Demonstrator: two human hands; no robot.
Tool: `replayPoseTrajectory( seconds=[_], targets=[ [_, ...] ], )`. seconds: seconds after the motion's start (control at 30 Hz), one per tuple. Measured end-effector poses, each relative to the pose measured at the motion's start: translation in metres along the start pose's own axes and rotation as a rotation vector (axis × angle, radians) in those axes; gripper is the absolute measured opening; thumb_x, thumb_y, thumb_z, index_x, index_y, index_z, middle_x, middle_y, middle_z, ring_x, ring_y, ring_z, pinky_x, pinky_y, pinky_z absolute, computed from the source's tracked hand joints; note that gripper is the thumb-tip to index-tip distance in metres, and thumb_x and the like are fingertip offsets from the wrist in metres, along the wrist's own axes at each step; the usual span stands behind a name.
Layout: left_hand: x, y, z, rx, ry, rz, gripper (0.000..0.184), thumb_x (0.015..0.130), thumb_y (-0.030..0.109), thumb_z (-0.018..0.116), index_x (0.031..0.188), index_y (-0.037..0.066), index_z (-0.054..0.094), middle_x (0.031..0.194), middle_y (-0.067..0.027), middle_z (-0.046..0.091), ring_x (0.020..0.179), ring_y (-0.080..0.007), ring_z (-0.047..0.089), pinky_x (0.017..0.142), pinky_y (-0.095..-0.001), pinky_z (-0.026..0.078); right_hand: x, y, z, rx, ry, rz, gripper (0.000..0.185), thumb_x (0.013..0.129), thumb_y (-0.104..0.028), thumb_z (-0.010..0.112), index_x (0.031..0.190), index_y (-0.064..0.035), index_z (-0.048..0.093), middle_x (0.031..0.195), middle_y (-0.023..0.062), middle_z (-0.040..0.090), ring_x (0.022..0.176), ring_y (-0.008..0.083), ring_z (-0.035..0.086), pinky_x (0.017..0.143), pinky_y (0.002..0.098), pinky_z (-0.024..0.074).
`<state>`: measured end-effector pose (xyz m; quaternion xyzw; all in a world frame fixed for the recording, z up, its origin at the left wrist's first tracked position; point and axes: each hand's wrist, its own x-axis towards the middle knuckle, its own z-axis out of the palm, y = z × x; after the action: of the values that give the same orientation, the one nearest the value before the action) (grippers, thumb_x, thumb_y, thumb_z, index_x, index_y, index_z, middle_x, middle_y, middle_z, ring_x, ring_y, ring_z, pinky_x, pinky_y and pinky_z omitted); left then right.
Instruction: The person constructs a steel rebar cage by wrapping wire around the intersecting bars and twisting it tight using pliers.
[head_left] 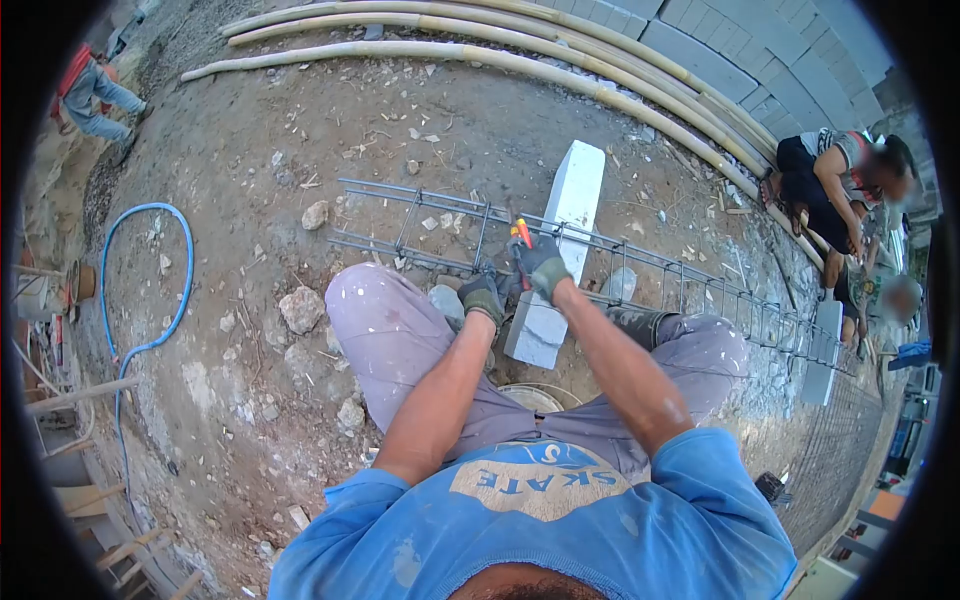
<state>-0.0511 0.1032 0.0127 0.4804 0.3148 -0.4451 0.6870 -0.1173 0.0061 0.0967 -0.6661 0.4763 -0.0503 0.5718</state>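
Note:
A long rebar cage (660, 268) with square stirrups lies across a pale block (576, 200) in front of my knees. My right hand (543, 266), in a dark glove, is wrapped round a tool with red and yellow handles (521, 232), over the cage near the block. Just left of it my left hand (482, 297), also gloved, is closed at the cage's near bar, beside a stirrup. What its fingers hold is too small to make out. The cage's far right part reaches a second pale block (822, 350).
Bamboo poles (470, 52) curve along the back beside stacked grey blocks (700, 62). A blue hose (188, 262) loops at the left. Stones (301, 310) lie on the dirt. People (830, 185) crouch at the right; another person (95, 95) is at the upper left.

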Motion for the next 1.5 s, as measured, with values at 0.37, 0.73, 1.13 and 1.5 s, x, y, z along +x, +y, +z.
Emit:
replayPoseTrajectory(
  seconds=[0.37,0.73,1.13,1.5],
  targets=[
    [0.193,-0.061,-0.072,0.988,-0.463,0.493,0.036,0.093,0.042,0.044,0.108,0.015,0.061,0.097,-0.0042,0.066,0.087,-0.0204,0.063,0.072,-0.0358,0.051,-0.018,0.006,0.023,0.185,-0.054,0.136,0.025,0.088,-0.021,0.054,0.075,-0.0017,0.063,0.059,0.0099,0.061,0.044,0.0201,0.059,0.039,0.036,0.042],
    [0.094,-0.019,-0.01,0.956,-0.657,0.233,0.043,0.095,0.031,0.041,0.129,0.004,0.041,0.125,-0.0143,0.055,0.111,-0.024,0.056,0.087,-0.0423,0.051,-0.148,0.001,-0.127,0.591,0.105,0.042,0.022,0.088,-0.028,0.06,0.082,-0.0068,0.059,0.061,0.0032,0.055,0.043,0.0121,0.05,0.037,0.0279,0.0419],
    [0.136,0.045,0.145,0.318,-0.192,-0.075,0.03,0.094,0.037,0.043,0.105,0.012,0.057,0.108,-0.0123,0.061,0.101,-0.0284,0.057,0.079,-0.047,0.054,-0.4,0.094,-0.307,0.922,0.971,-0.305,0.046,0.088,-0.026,0.059,0.12,0.0053,0.049,0.068,0.0032,0.054,0.05,0.0123,0.05,0.045,0.0267,0.0418],
    [0.034,0.016,0.116,0.538,-0.173,0.032,0.035,0.094,0.039,0.048,0.1,0.006,0.058,0.101,-0.0139,0.063,0.093,-0.0268,0.063,0.081,-0.0402,0.056,-0.388,0.451,-0.165,0.121,1.151,0.856,0.021,0.085,-0.024,0.058,0.086,-0.0026,0.06,0.069,0.0183,0.064,0.059,0.0297,0.064,0.052,0.0416,0.051]
  ],
)
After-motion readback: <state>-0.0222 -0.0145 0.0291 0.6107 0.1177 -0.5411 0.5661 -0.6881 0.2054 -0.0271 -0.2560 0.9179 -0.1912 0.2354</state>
